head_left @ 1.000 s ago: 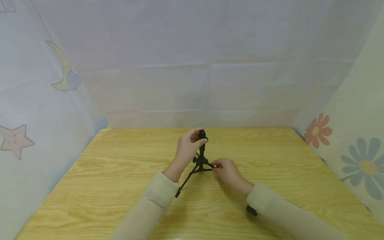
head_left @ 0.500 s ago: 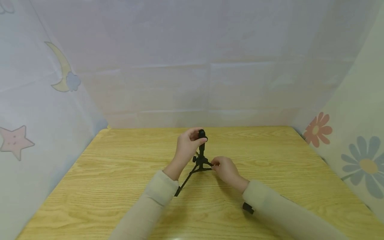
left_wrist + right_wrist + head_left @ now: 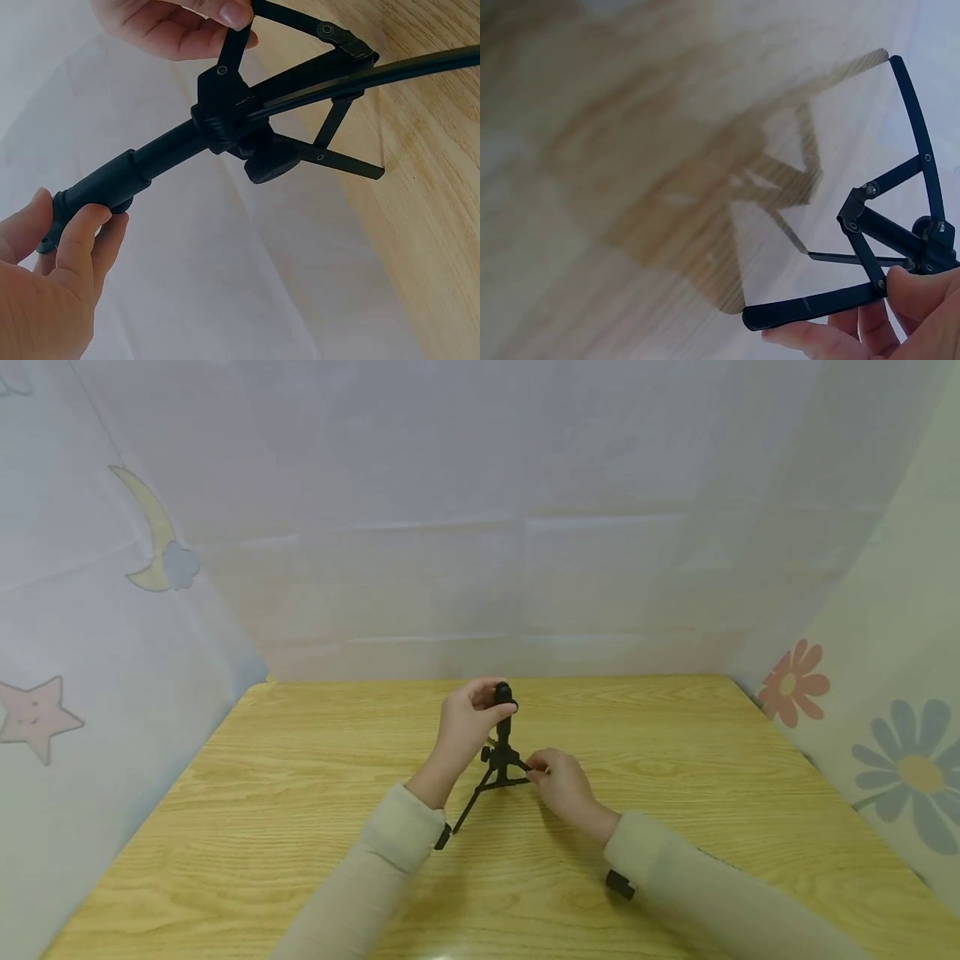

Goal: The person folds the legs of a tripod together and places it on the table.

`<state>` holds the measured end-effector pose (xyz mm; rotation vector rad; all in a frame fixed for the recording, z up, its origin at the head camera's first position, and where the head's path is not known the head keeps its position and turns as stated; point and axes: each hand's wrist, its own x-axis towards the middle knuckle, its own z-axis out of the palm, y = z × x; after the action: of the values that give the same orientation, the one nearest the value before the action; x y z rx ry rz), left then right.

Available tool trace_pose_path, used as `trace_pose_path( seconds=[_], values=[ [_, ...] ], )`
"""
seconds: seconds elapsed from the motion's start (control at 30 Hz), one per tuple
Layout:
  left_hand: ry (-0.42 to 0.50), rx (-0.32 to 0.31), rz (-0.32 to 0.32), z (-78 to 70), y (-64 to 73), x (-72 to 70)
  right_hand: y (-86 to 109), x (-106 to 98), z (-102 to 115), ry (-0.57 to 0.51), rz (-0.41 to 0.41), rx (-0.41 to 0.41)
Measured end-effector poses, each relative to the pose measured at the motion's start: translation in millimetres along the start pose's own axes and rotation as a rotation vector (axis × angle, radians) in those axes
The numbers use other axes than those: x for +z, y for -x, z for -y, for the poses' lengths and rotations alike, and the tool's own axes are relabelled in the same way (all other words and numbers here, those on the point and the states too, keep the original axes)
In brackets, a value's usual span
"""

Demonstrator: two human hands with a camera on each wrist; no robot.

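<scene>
A small black tripod with spread legs is upright over the wooden table. My left hand grips the top of its column, thumb on the near side. In the left wrist view, the fingers and thumb of the left hand curl round the column's end, and a knob sticks out by the leg hub. My right hand pinches one leg low on the right. The right wrist view shows that leg between thumb and fingers of the right hand; the leg tips meet or nearly meet their shadows.
The wooden table reaches back to a pale cloth backdrop. Printed side cloths border it at left and right. A small black piece shows at the right sleeve cuff, another at the left.
My right hand has shifted slightly left and up, still pinching the leg. The left hand keeps its grip on the column top, and the tripod stays nearly in place.
</scene>
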<state>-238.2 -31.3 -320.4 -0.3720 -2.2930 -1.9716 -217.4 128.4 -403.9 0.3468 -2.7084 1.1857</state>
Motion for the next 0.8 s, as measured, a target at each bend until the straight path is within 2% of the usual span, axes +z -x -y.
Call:
trace_pose_path(
  seconds=[0.37, 0.8],
  values=[
    [0.012, 0.005, 0.002, -0.5, 0.4, -1.0, -0.2, 2.4, -1.4, -0.075, -0.031, 0.007],
    [0.014, 0.001, -0.001, -1.7, 0.0, -1.3, -3.9, 3.0, 2.8, -0.115, 0.004, -0.014]
  ],
)
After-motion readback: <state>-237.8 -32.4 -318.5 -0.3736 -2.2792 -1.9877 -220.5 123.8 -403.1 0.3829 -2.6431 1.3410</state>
